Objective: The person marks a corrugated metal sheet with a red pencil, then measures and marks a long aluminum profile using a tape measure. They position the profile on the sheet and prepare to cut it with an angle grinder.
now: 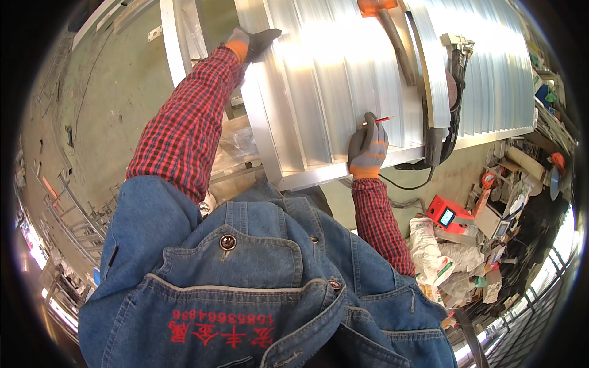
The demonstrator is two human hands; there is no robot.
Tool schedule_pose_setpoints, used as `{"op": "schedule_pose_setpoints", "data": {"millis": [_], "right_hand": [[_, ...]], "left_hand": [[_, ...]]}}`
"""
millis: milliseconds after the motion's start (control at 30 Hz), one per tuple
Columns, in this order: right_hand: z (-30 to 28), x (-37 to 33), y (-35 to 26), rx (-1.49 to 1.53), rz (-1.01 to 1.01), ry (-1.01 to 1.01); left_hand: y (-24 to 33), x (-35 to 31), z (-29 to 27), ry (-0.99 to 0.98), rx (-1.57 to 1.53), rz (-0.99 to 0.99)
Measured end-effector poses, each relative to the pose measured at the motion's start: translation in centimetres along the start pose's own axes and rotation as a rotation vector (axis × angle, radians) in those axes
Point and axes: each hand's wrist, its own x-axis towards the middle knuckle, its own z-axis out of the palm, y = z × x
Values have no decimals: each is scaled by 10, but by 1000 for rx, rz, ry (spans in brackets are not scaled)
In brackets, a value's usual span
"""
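A ribbed silver metal panel (325,92) lies in front of me inside a pale frame. My left hand (254,44), in a grey and orange glove, rests at the panel's left edge with its fingers stretched out over the rim. Near the front edge, my right hand (368,147), gloved alike, is closed on a red pencil (384,119) that sticks out to the right between thumb and fingers. A hammer with an orange head (377,7) lies on the panel beyond my right hand, its handle (397,50) toward me.
Right of the hammer lies a black power tool (455,73) with a round disc; its cable (412,187) loops below the panel edge. A metal strip (434,73) lies beside it. On the floor at right are a red machine with a screen (450,216) and white sacks (426,245).
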Motion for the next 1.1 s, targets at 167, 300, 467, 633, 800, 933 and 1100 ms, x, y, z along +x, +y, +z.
{"op": "schedule_pose_setpoints", "data": {"millis": [167,300,467,633,800,933,1100], "right_hand": [[0,0,2,9,50,-27],[2,-3,6,42,96,-45],[4,-5,10,34,99,-42],[4,-5,9,37,121,-69],[4,-9,13,27,155,-109],[3,-12,13,-8,119,-115],[0,-8,8,-21,91,-63]], "left_hand": [[-24,20,7,15,-38,87],[-38,25,14,134,8,244],[-46,35,21,258,-378,318],[-27,6,8,221,-638,86],[13,-27,-4,95,-477,-56],[27,-16,-8,-187,906,150],[32,-33,-12,89,-242,-70]]}}
